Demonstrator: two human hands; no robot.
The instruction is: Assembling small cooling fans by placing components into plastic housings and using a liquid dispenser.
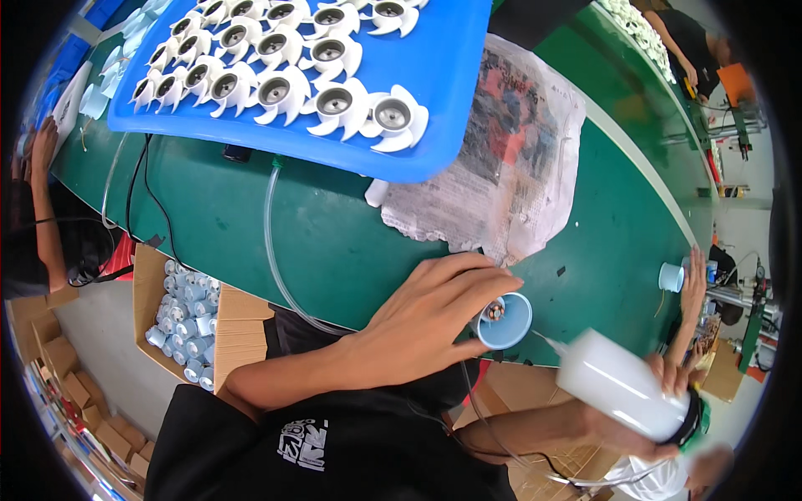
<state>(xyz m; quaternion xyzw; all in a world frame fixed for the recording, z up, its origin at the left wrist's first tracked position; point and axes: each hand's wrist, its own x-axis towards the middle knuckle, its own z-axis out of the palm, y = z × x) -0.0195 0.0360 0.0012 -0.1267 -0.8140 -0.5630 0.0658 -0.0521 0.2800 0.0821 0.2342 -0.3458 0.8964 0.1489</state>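
Observation:
My left hand [426,313] is closed around a light-blue plastic cup-shaped housing [516,324] at the table's front edge. The housing is tilted with its mouth to the right, and a small copper-coloured coil part [494,311] shows inside. To the right of it, my right hand [639,409] grips a white dispensing syringe [614,380] with a dark and green rear end. Its thin needle tip points up and left toward the housing's rim, and I cannot tell whether it touches. A clear tube runs near the syringe's rear end.
A blue tray [418,167] of white fan impellers stands above a newspaper sheet [468,196] on the green table [217,225]. A clear hose [270,225] crosses the table. A cardboard box [242,321] of blue housings sits lower left. Other people work at both sides.

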